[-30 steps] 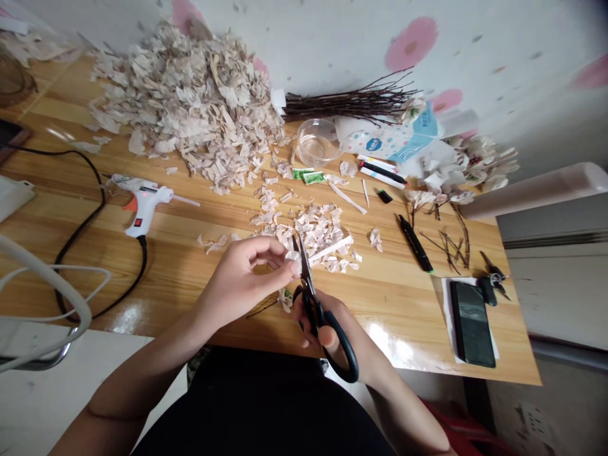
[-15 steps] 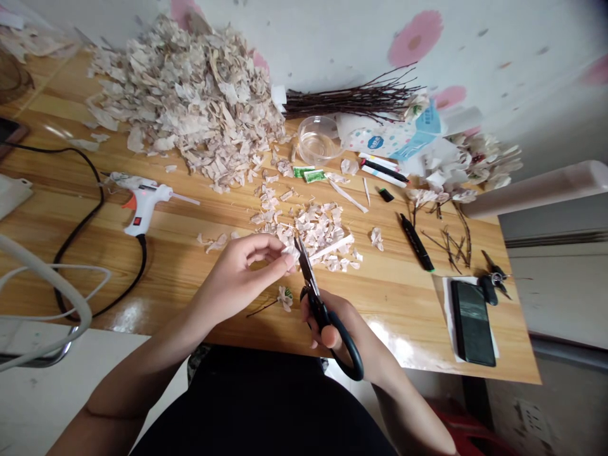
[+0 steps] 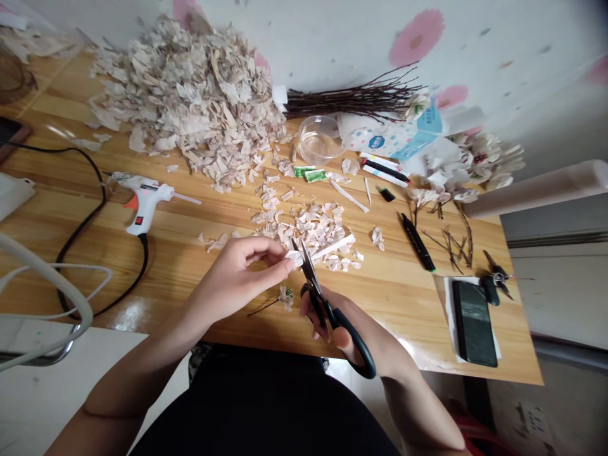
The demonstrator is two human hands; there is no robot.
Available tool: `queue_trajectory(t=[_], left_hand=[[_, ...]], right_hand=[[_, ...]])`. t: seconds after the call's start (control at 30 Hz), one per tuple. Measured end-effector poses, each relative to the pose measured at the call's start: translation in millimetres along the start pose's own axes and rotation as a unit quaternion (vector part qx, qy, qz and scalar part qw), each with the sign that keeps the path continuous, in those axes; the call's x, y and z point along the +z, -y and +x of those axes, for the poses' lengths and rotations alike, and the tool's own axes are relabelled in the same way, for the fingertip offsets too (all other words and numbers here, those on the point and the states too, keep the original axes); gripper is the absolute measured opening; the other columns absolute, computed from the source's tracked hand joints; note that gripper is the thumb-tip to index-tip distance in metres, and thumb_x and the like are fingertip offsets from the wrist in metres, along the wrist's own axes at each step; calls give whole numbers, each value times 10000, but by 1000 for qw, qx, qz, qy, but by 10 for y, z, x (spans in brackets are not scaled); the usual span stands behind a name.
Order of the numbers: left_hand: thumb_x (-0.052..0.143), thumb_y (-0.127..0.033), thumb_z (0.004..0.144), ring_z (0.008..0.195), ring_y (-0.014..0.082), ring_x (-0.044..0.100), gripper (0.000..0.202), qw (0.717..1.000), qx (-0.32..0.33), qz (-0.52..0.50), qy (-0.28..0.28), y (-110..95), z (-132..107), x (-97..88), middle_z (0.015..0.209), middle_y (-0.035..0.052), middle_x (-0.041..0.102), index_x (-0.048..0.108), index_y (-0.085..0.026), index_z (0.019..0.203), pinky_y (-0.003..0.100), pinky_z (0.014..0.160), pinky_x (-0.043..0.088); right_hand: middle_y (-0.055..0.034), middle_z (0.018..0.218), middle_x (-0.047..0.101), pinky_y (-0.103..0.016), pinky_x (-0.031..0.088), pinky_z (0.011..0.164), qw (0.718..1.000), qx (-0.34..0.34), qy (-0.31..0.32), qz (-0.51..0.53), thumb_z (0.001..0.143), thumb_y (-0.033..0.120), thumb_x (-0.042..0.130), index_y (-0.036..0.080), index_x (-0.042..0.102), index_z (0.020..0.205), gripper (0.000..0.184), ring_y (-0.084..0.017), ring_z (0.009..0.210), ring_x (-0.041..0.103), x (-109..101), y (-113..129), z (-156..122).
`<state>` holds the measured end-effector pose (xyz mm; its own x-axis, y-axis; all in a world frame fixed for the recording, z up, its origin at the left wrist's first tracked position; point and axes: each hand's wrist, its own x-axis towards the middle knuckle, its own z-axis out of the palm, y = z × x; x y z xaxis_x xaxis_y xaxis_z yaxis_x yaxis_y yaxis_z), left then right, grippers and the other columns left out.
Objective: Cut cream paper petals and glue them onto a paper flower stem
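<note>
Recording left hand point(image 3: 242, 273) pinching a pale paper scrap point(image 3: 294, 257) between thumb and forefinger. Right hand point(image 3: 354, 316) grips black-handled scissors point(image 3: 319, 305) by the loops, blades parted around the scrap's edge. Just below the grip lies a small paper flower point(image 3: 285, 297) on a thin stem. Directly beyond the blades: a loose pile of cut scraps point(image 3: 318, 227). Left of the grip: a white glue gun point(image 3: 145, 209). Farthest: a large heap of scraps point(image 3: 190, 107), bundled dark twigs point(image 3: 356, 101) and a clear plastic cup point(image 3: 320, 139), all on the wooden table point(image 3: 408, 329).
</note>
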<state>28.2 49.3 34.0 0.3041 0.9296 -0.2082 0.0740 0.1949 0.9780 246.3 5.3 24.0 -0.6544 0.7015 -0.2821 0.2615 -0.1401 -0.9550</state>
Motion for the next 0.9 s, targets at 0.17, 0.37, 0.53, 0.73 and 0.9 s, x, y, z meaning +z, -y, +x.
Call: queue_trajectory(t=[0.17, 0.37, 0.53, 0.73, 0.9], left_hand=[[717, -217, 773, 700, 105, 607, 48, 1000, -10, 2, 11, -8, -13, -4, 717, -29, 673, 689, -187, 747, 181, 669, 471], [710, -210, 777, 692, 114, 618, 38, 1000, -11, 11, 19, 6, -8, -9, 711, -25, 678, 696, -187, 750, 195, 667, 474], [707, -244, 785, 711, 137, 629, 68, 1000, -8, 23, 17, 27, -10, -16, 734, -5, 687, 700, -185, 750, 224, 681, 488], [727, -297, 764, 750, 175, 663, 116, 999, -14, 31, 15, 36, 4, -41, 769, 21, 708, 703, -184, 754, 262, 702, 518], [717, -330, 769, 754, 188, 677, 142, 998, -23, 43, 29, 53, 31, -74, 774, 28, 720, 711, -189, 752, 274, 702, 522]], right_hand=[[-12, 780, 471, -283, 438, 611, 1000, 7, -2, 4, 763, 861, 328, 201, 508, 955, 711, -158, 649, 441, 7, -8, -4], [-16, 784, 482, -276, 423, 603, 1000, 6, -9, 5, 769, 853, 344, 195, 517, 931, 699, -164, 666, 462, 5, 4, -17], [-10, 737, 490, -272, 390, 581, 1000, 6, -12, -8, 785, 838, 341, 191, 515, 890, 678, -159, 638, 459, -13, 42, -22], [-6, 710, 494, -271, 380, 568, 1000, 16, -13, -18, 768, 836, 383, 187, 522, 838, 667, -166, 647, 468, -50, 76, -25], [-1, 690, 507, -257, 344, 548, 998, 46, -28, -31, 750, 832, 428, 175, 514, 760, 664, -141, 615, 444, -74, 85, -63]])
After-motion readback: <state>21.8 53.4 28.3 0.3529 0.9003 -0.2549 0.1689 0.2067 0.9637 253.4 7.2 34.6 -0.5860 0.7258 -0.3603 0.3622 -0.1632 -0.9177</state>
